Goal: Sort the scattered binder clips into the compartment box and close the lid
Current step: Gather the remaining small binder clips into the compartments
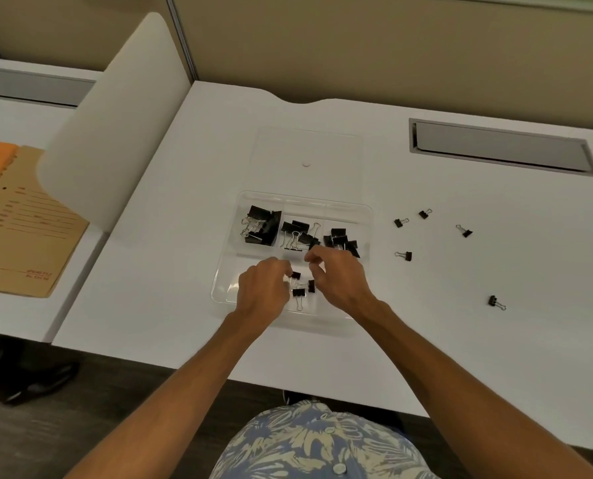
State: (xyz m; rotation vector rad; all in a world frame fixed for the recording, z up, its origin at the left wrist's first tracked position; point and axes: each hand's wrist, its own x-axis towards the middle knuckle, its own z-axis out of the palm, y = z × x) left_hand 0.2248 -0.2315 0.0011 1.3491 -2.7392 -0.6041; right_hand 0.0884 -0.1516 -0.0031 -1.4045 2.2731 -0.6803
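Two bare hands are over the near row of the clear plastic compartment box (364, 216), which sits mid-desk on the white desktop (150, 271) with its long axis running left to right. Left hand (264, 288) hovers above the near-left compartment, fingers curled in toward the thumb; whether it grips anything, I cannot tell. Right hand (338, 276) is just beside it over the near-middle of the box, fingertips drawn loosely together, and I cannot tell if a clip sits between them.

Between the two hands, three small black binder clips (298, 292) lie in the near compartment, the nearest one with its wire handles pointing toward the person.

Farther in, the box's far row: large black clips (262, 224) heaped in the far-left compartment, silver handles sticking out left; medium black clips (298, 231) in the far-middle; smaller black clips (340, 238) in the far-right, partly behind the right hand.

Right of the box, five loose small black clips (405, 255) are scattered on the desk, handles pointing in different ways, all well apart from it.

Beyond the box lies the clear flat lid (340, 150), open and flat on the desk, touching the far edge.
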